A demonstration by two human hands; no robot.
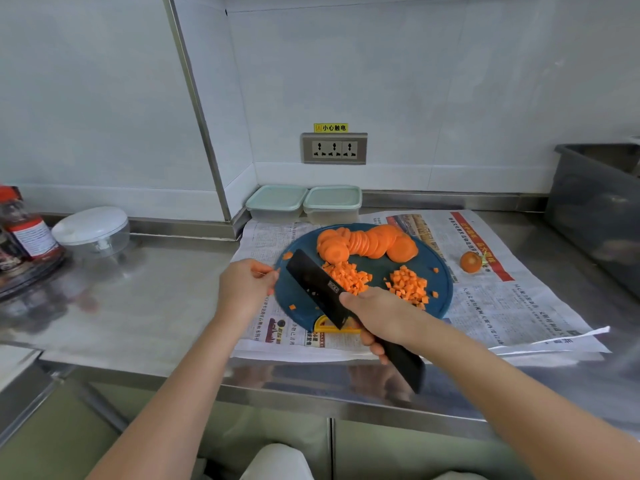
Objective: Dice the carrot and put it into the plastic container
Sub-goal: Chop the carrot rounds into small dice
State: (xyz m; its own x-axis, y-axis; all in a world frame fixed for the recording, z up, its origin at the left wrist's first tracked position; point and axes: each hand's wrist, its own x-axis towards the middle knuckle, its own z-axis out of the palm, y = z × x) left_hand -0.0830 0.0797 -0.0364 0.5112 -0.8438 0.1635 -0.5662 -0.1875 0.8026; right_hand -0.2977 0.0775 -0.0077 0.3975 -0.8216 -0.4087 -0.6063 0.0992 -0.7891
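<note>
Right hand: fingers wrapped round the matt black handle of a knife. The broad, rectangular black blade lies tilted over the left half of the chopping board.

Left hand: fingers bent together at the board's left rim. Whether they pinch anything cannot be told.

Board: round, dark blue, smooth, with a yellow grip at its near edge. It rests on a sheet of newspaper.

Carrot: thin round slices lie overlapped in an arc along the far side of the board. Two heaps of small cubes sit in the middle, one touching the blade. A few stray cubes lie near the rim. A stub end lies on the newspaper to the right of the board.

Plastic containers: two rectangular clear tubs with pale green lids on, side by side against the wall behind the board.

Table: brushed steel, reflective. A clear round bowl with a white lid stands at far left, and a grey bin at far right.
</note>
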